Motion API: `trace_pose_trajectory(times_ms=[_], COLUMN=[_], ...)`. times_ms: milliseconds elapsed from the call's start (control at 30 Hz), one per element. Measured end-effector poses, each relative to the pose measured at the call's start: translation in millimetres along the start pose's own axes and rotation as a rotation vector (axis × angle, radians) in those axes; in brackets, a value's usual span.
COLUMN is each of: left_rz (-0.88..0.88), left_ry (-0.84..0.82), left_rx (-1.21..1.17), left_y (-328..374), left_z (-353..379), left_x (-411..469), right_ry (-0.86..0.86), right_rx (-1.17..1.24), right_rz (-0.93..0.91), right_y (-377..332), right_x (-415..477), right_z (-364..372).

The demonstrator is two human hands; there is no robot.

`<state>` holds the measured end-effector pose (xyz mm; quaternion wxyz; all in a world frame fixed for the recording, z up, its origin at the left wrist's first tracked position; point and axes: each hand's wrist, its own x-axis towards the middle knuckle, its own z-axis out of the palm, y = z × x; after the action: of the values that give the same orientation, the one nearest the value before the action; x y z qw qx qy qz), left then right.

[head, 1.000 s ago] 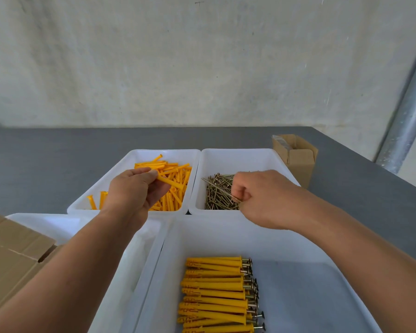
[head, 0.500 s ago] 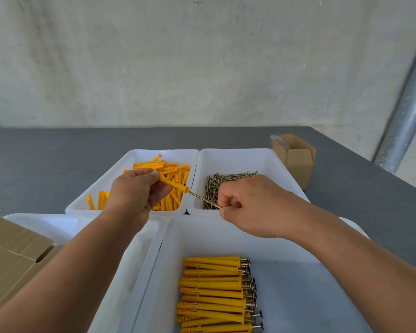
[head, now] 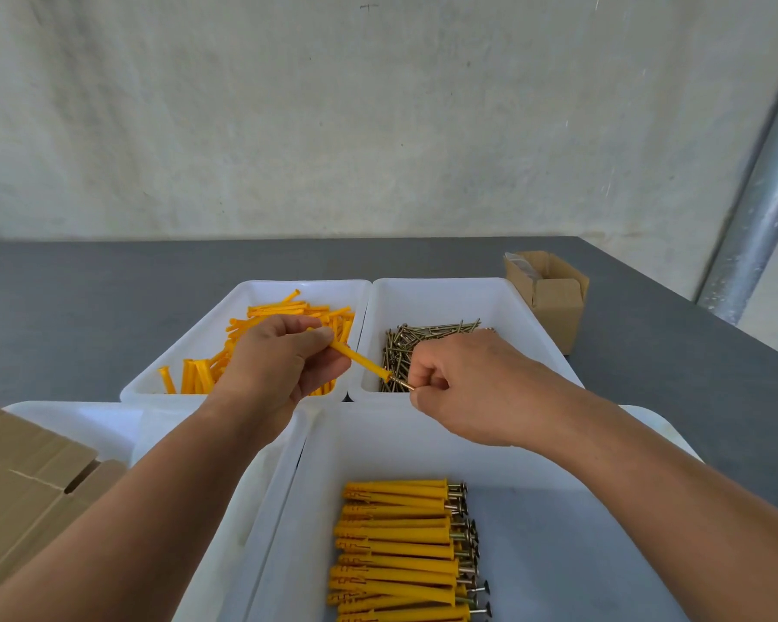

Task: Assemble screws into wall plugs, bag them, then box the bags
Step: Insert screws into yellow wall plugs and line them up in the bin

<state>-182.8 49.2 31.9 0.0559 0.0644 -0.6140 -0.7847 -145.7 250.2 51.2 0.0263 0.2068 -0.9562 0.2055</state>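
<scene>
Left hand [head: 284,365] pinches a yellow wall plug [head: 361,360], right hand [head: 472,388] pinches a screw [head: 403,383] poked into its end, right over the screw bin's [head: 441,298] near-left corner.

A single head-worn camera looks forward and down, close above the grey table [head: 109,303]

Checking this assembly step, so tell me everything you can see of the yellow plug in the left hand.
The yellow plug is a slim, plastic-looking stick, tilted down toward the right above the near-left corner of the screw bin. The left hand pinches its upper end. A brass-coloured screw, pinched by the right hand, sits partly inside its lower tip.
</scene>
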Motion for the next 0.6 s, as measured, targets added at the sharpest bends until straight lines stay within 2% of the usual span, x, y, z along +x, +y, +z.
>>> trace_pose_trajectory(times_ms=[167,367,500,600], left_rz=[-0.02,-0.019,0.002,0.059], left_ry=[-0.103,-0.176,-0.238,-0.23], left_rx=[0.009,0.031,0.091,0.207], left_y=[1.0,0.7,3.0,6.5], left_z=[5.8,8.9,8.4,5.2], left_x=[-7.0,-12.0,-14.9,-14.0], right_ry=[-0.044,-0.119,-0.112,-0.266], right_rx=[0.162,0.276,0.259,0.181], right_rz=[0.086,0.101,0.105,0.11], right_y=[0.3,-2.0,-3.5,-4.8], right_x=[0.0,0.5,-0.8,-5.6], right_z=[1.2,0.8,0.0,-3.7])
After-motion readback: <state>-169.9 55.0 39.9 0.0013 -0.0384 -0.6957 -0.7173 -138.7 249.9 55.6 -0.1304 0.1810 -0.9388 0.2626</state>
